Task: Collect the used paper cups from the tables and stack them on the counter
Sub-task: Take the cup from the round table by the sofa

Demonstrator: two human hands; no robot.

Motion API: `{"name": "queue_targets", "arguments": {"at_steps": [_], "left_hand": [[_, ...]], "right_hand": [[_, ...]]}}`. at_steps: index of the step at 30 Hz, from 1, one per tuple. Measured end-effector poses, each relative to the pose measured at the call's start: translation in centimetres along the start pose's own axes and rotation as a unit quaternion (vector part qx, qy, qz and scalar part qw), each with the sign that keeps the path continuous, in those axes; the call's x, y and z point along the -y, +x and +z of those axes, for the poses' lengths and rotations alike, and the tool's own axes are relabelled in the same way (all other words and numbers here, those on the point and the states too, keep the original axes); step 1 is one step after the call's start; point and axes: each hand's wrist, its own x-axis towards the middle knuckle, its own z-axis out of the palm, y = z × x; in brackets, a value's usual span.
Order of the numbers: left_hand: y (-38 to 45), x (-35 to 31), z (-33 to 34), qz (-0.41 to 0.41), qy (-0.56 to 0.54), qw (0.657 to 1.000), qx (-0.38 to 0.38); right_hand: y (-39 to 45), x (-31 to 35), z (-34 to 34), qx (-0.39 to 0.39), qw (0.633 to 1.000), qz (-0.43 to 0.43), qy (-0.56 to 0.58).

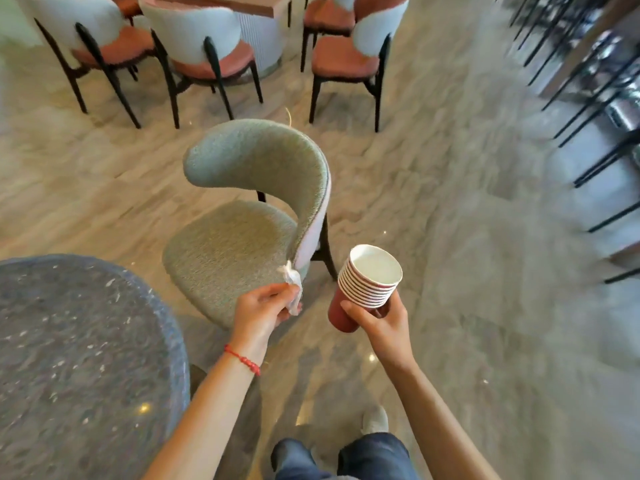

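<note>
Here, the right hand (pixel 379 318) is gripping a stack of red paper cups (pixel 365 287) from below and the side, its fingers curling round the lowest cup's wall while the thumb is pressing the side facing the camera. The stack is tilting slightly to the upper right, its white rims nesting one over another, and the top cup is showing a white inside. It is hanging over the marbled floor (pixel 467 188), just to the right of a green upholstered chair (pixel 242 216) and apart from it.

The left hand (pixel 263 310) is pinching a crumpled white tissue (pixel 292 285) between thumb and fingertips — the paper is sticking up above the knuckles, in front of the chair's seat edge. A red beaded bracelet (pixel 242 359) is sitting on that wrist.

At the lower left, a round speckled grey desk (pixel 79 358) is filling the corner; the left forearm is crossing just beside its rim. Beyond the green chair, several chairs with pink seats and pale backs (pixel 204 46) are standing around a wooden-topped desk (pixel 228 5) with a fluted white base. Dark thin-legged furniture (pixel 599 98) is lining the right edge, blurred.

At the bottom, the person's blue jeans (pixel 370 455) and one pale shoe (pixel 375 419) are showing on the floor.
</note>
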Motion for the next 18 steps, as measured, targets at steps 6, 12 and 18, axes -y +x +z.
{"name": "queue_targets", "arguments": {"at_steps": [6,12,18], "left_hand": [[2.5,1.5,10.5,-0.004,0.024,0.999,0.042],[5.5,2.6,21.2,-0.004,0.043,0.995,0.085],[8.8,1.8,28.2,-0.004,0.044,0.995,0.095]], "right_hand": [[4.2,0.4,-8.3,-0.053,0.999,0.005,0.01],[10.3,2.1,-17.5,-0.087,0.996,-0.002,0.003],[16.4,4.0,-22.6,-0.101,0.995,-0.011,-0.004]]}}
